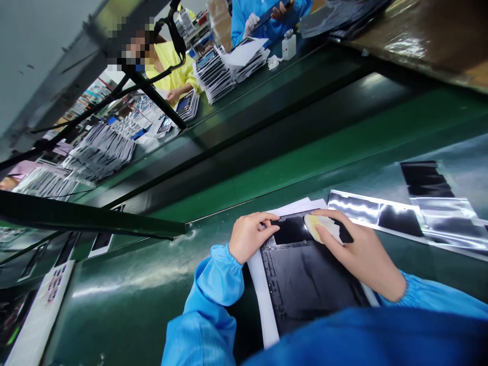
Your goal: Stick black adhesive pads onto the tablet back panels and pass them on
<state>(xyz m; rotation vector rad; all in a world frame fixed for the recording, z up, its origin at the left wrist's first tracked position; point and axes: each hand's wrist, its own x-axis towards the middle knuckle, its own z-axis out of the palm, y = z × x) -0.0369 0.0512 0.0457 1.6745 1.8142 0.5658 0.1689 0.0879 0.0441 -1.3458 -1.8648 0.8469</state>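
A flat black tablet-like panel (308, 279), with small cut-outs and parts along its left edge, lies on white paper sheets (263, 300) in front of me. My left hand (249, 235) pinches the panel's far left corner between thumb and fingers. On the far part of the panel is a shiny black rectangle (292, 230). My right hand (356, 249) grips a crumpled white and yellowish wiping cloth (326, 227) and presses it against the panel, right of that rectangle. Some of the right fingers are hidden behind the cloth.
Glossy black sheets with white borders (400, 221) lie to the right on the green bench (152, 295). A dark metal bar (87, 216) crosses at left, near a long white strip (41, 310). Across the line, co-workers sit behind paper stacks (215, 76) and a white bottle (288, 46).
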